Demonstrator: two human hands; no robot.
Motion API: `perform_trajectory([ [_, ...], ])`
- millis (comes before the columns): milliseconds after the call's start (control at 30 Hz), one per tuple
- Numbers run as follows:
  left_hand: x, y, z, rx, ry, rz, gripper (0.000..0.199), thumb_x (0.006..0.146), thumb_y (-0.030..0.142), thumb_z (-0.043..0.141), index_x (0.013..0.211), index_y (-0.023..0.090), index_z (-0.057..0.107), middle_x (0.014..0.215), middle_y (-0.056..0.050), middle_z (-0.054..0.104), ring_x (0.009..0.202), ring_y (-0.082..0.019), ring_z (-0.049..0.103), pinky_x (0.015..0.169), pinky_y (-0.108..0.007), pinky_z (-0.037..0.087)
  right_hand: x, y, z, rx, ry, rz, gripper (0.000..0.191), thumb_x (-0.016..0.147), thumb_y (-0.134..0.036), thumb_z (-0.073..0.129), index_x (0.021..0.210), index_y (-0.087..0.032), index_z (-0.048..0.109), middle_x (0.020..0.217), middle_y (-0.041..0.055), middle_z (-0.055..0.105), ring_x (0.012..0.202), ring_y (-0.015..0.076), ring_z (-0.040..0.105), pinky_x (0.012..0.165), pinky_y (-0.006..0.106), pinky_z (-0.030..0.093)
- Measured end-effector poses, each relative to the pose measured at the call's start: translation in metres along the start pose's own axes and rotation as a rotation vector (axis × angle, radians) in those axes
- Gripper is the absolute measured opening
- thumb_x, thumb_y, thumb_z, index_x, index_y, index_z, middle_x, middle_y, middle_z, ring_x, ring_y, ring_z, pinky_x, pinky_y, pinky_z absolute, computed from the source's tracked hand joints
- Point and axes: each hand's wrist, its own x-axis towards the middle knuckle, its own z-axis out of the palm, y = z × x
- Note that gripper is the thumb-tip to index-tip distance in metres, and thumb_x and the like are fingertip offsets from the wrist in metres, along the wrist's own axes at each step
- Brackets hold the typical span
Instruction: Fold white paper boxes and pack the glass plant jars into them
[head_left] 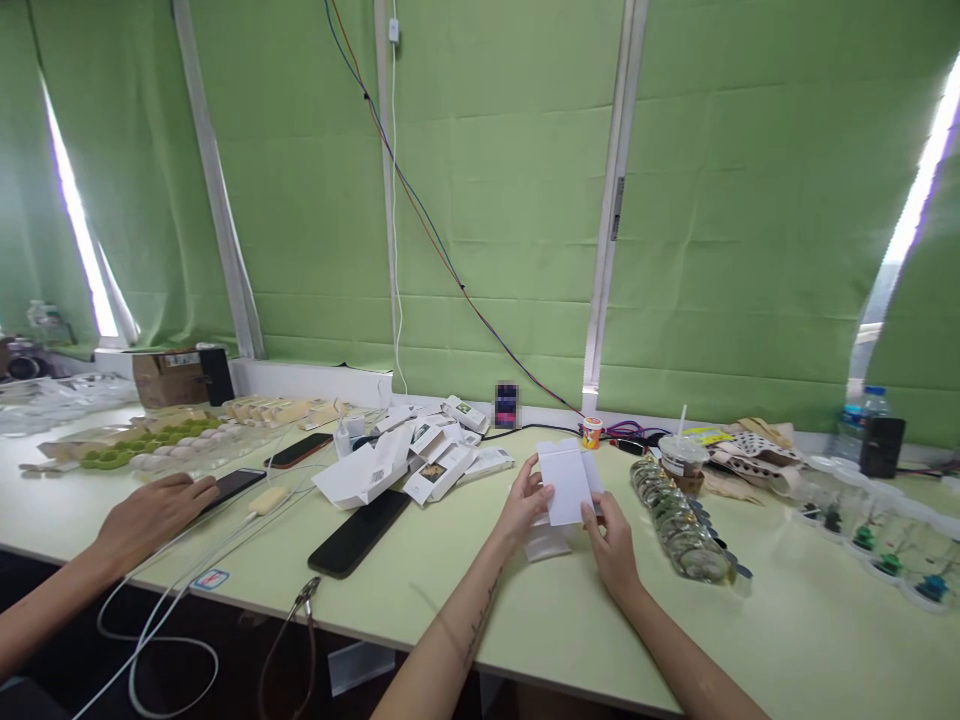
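Between my two hands, a white folding carton is held up over the table, a flap showing at its top. My left hand grips its left edge, thumb on the front face. The fingers of my right hand pinch its lower right corner. Under it, a second white piece of card lies on the table; whether it joins the carton I cannot tell. To the left is a heap of white cartons, some bearing printed pictures. Right of my right hand lies a row of clear, shiny round packs.
A black phone lies left of my left arm. Further left, another person's hand rests by a phone and white cables. A drink cup and clear containers stand at right, egg trays at far left.
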Motion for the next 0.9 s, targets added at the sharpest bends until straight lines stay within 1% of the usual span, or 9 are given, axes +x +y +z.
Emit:
perform_trajectory([
  [167, -0.0009, 0.0006, 0.0003, 0.002, -0.031, -0.033, 0.078, 0.064, 0.036, 0.078, 0.132, 0.031, 0.039, 0.12, -0.009, 0.057, 0.104, -0.025, 0.056, 0.073, -0.029, 0.048, 0.0, 0.0008, -0.0004, 0.024, 0.0, 0.044, 0.026, 0.092, -0.044, 0.039, 0.094, -0.022, 0.052, 0.089, 0.0036, 0.052, 0.078, 0.0188, 0.051, 0.062, 0.029, 0.044],
  [367, 0.0001, -0.0034, -0.0023, 0.032, -0.066, 0.018, 0.082, 0.066, 0.035, 0.078, 0.135, 0.029, 0.035, 0.122, -0.011, 0.055, 0.102, -0.025, 0.056, 0.073, -0.03, 0.048, -0.0009, 0.0, -0.0007, 0.038, 0.005, 0.05, 0.027, 0.092, -0.045, 0.038, 0.092, -0.023, 0.053, 0.087, 0.0028, 0.05, 0.077, 0.0183, 0.052, 0.061, 0.028, 0.045],
  [533, 0.001, -0.0058, -0.0047, 0.04, -0.09, 0.017, 0.082, 0.067, 0.036, 0.077, 0.135, 0.03, 0.033, 0.125, -0.011, 0.053, 0.098, -0.023, 0.058, 0.072, -0.028, 0.047, -0.0004, 0.0011, 0.0004, 0.027, 0.023, 0.058, 0.028, 0.091, -0.046, 0.038, 0.09, -0.023, 0.054, 0.086, 0.0029, 0.05, 0.076, 0.0184, 0.053, 0.06, 0.029, 0.045],
  [700, 0.0007, -0.0053, -0.0042, 0.044, -0.075, 0.005, 0.082, 0.065, 0.037, 0.078, 0.135, 0.031, 0.035, 0.124, -0.01, 0.054, 0.093, -0.021, 0.059, 0.071, -0.027, 0.047, -0.0003, 0.0021, 0.0005, 0.024, 0.018, 0.059, 0.028, 0.092, -0.046, 0.037, 0.088, -0.023, 0.052, 0.087, 0.0032, 0.049, 0.075, 0.0184, 0.052, 0.059, 0.029, 0.045],
  [900, -0.0013, -0.0016, -0.0005, 0.032, -0.066, -0.004, 0.083, 0.063, 0.037, 0.078, 0.134, 0.03, 0.036, 0.123, -0.011, 0.054, 0.096, -0.024, 0.059, 0.072, -0.03, 0.048, -0.0011, 0.0024, 0.0002, 0.023, 0.013, 0.058, 0.027, 0.092, -0.045, 0.037, 0.088, -0.023, 0.052, 0.087, 0.0026, 0.047, 0.075, 0.0179, 0.05, 0.058, 0.028, 0.044],
])
